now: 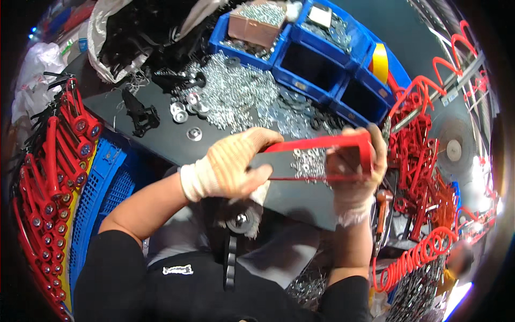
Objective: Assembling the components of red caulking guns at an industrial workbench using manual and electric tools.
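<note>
A: Where's the red frame [322,155] sitting right now?

B: Centre of the picture, slightly right. It's a flat red painted-metal loop, long and narrow, and its long axis is running nearly level across the frame, tilting up a touch toward the right. Both hands are gripping it, one at each end.

A: Grip state?

B: Left hand [230,166], knit beige glove, is wrapping the left end, thumb underneath and fingers curled over the top bar. Right hand [357,166], thin whitish glove, is clamping the right end, fingers hooking over the corner. Neither hand is nearer; the part is spanning between them.

A: What's under it?

B: Dark tabletop [161,134], matte. A loose heap of zinc washers [236,102], shiny and flat, is spreading across it above the frame, some showing through the loop. Black plastic fittings [140,115] are lying upper left.

A: Further out?

B: Blue plastic bins [316,70] are lining the top, one holding a brown carton. Finished red clamp arms [59,161] are stacking down the left edge, more red frames [418,139] piling on the right. Something black with a round hub is hanging below the left hand, possibly a tool; too blurred to say.
</note>
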A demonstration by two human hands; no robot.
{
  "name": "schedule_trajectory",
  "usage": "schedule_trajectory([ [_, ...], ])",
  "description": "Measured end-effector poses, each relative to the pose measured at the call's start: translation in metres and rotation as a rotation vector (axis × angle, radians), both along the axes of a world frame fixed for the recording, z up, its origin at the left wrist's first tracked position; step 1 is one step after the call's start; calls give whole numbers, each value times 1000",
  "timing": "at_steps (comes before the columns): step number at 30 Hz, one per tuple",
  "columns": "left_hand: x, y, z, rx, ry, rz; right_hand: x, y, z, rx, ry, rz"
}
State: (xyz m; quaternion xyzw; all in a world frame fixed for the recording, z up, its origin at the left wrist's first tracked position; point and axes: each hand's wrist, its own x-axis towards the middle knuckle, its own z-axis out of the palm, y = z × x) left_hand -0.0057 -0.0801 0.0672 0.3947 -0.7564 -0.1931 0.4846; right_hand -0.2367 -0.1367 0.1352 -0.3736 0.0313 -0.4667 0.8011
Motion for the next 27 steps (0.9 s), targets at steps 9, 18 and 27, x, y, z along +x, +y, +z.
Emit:
schedule_trajectory([
  [9, 23, 11, -11, 223, -66, 164, 25, -60, -13, -427, 552, -581],
  [18, -16, 71, -65, 106, 47, -25, -31, -85, -89, -667, 1531, -823],
  [27, -13, 77, -82, -77, 16, 158, 46, 104, -80, -139, 1226, -95],
])
